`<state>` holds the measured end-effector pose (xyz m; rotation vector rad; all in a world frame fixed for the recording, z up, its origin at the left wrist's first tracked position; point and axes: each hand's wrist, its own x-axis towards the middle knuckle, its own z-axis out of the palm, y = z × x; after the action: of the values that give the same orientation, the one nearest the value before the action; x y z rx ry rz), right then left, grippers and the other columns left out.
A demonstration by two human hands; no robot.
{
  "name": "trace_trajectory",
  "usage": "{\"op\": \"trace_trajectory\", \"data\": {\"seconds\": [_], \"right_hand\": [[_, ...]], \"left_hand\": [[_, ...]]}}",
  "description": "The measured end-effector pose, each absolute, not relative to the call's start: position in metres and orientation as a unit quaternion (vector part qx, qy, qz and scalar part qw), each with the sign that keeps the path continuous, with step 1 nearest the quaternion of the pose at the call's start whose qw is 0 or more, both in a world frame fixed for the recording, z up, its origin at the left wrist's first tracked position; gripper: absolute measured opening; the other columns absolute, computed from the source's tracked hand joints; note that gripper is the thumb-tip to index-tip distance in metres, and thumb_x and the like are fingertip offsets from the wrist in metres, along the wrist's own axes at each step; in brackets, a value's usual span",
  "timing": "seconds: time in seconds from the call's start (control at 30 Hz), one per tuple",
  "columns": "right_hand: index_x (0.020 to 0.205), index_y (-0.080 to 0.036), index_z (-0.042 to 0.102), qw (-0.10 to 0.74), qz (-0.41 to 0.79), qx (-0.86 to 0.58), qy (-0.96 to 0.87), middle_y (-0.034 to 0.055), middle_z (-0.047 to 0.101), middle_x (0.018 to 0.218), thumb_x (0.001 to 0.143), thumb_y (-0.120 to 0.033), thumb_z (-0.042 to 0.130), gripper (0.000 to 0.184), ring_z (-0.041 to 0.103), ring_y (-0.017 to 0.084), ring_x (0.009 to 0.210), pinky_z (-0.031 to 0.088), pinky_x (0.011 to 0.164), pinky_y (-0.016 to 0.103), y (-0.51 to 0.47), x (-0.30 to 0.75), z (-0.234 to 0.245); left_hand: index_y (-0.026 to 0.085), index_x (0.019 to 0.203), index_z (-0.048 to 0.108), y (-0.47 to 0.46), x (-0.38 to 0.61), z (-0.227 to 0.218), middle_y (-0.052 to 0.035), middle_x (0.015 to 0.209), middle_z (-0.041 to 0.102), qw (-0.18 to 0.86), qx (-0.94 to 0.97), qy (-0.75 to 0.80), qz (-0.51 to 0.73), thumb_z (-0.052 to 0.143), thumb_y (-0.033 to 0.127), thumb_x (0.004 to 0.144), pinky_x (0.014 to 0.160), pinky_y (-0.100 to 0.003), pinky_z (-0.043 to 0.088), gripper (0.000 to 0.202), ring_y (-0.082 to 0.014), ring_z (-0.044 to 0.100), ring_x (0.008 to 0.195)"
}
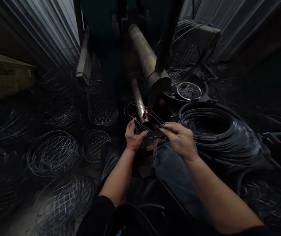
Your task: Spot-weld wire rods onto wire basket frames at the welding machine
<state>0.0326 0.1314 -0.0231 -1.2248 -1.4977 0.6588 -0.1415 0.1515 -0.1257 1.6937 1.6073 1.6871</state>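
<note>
A round wire rack [133, 104] of thin metal wire is held between the two round metal arms of a machine. The upper arm [146, 54] ends in a rod whose tip meets the wires above the end of the lower arm [137, 95]. A small reddish glow shows at that tip. My left hand [134, 136] holds the near left side of the rack, its thumb and forefinger at the wires. On the right, my right hand [181, 139] pinches the rim between thumb and fingers. Dim light hides some of the wires.
Finished-looking round wire grids [54, 153] lie in piles at the left. A large coil of wire [211, 131] sits at the right, behind it a dark basin [201, 85] with a metal bowl [189, 91] of short wire pieces. A yellow crate [5, 78] stands far left.
</note>
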Motion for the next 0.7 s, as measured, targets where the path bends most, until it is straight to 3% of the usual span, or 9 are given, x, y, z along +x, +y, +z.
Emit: {"op": "trace_trajectory", "data": {"seconds": [0.3,0.43,0.7], "right_hand": [[0.077,-0.021,0.072,0.513,0.275,-0.511,-0.633,0.0054,0.073,0.092,0.077,-0.026,0.068,0.007,0.068,0.02,0.086,0.055,0.081,0.036,0.124,0.034,-0.018],[0.085,-0.021,0.071,0.535,0.251,-0.504,-0.63,0.0076,0.071,0.105,0.076,-0.026,0.07,0.01,0.067,0.022,0.096,0.054,0.085,0.038,0.113,0.036,-0.015],[0.084,-0.021,0.072,0.505,0.247,-0.486,-0.669,0.0046,0.072,0.094,0.08,-0.018,0.064,0.009,0.067,0.018,0.087,0.053,0.084,0.033,0.113,0.024,-0.006]], "left_hand": [[0.02,0.131,0.052,0.15,-0.139,-0.131,-0.0115,0.127,0.057,0.201,0.556,0.536,0.602,0.082,0.043,0.061,0.102,-0.042,0.047,0.08,-0.0263,0.054,0.119],[0.019,0.128,0.055,0.148,-0.138,-0.127,-0.0092,0.119,0.058,0.325,0.47,0.518,0.636,0.085,0.04,0.057,0.094,-0.036,0.052,0.08,-0.0224,0.061,0.107],[0.018,0.121,0.059,0.145,-0.136,-0.114,-0.0043,0.102,0.061,0.436,0.361,0.515,0.643,0.088,0.032,0.048,0.084,-0.029,0.054,0.08,-0.0163,0.062,0.091]]}}
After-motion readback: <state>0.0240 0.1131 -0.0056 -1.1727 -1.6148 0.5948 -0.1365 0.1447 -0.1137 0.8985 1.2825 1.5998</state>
